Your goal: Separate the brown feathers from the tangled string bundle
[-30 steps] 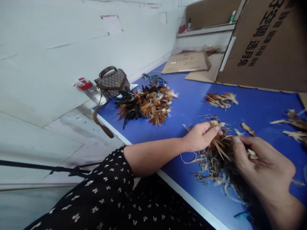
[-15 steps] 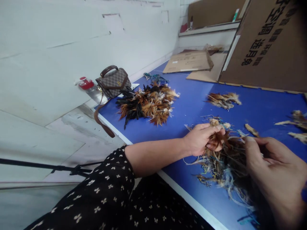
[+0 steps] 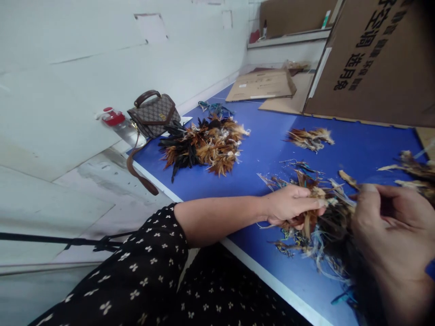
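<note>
My left hand is closed on a small bunch of brown feathers at the near side of the blue table. My right hand is close beside it on the right, thumb and fingers pinched at the same tangle of feathers and threads. That tangle lies on the table under and between both hands. What the right fingers grip is partly hidden.
A big heap of brown and black feathers lies at the left of the table, smaller tufts farther back and at the right edge. A brown handbag and a red-capped bottle sit at the table's left corner. Cardboard boxes stand behind.
My left hand has shifted slightly right and lower with its feathers. My right hand has lifted and moved right, still pinching at the tangle.
</note>
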Available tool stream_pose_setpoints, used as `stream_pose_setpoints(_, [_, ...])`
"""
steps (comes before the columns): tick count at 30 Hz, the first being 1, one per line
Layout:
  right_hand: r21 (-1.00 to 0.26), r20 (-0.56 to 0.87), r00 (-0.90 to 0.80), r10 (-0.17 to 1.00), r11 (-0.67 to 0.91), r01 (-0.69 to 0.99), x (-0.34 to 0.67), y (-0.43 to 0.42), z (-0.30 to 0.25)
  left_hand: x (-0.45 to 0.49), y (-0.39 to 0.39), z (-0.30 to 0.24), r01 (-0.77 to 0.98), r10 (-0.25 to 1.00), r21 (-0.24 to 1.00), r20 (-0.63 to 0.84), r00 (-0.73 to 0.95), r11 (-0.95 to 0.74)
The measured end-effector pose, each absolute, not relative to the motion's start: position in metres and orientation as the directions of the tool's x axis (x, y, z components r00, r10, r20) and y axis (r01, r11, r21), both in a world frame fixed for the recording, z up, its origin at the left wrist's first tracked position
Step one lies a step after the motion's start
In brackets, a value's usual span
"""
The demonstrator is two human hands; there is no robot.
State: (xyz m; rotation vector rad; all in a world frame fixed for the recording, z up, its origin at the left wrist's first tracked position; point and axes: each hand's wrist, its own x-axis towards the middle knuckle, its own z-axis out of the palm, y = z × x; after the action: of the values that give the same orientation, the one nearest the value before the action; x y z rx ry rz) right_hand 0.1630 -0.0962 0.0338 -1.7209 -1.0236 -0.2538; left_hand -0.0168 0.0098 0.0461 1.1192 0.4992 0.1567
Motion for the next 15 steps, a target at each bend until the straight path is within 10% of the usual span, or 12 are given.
stream_pose_setpoints(10, [-0.934, 0.268, 0.453, 0.85, 0.344, -0.092, 0.152, -0.088, 0.051, -0.018, 0.007, 0.046, 0.132, 0.39, 0.899, -0.309, 0.867, 0.418])
stream_pose_setpoints(15, [-0.974, 0.152, 0.55, 0.822, 0.218, -0.057, 0.157, -0.095, 0.054, -0.021, 0.01, 0.042, 0.08, 0.339, 0.924, -0.217, 0.915, 0.373])
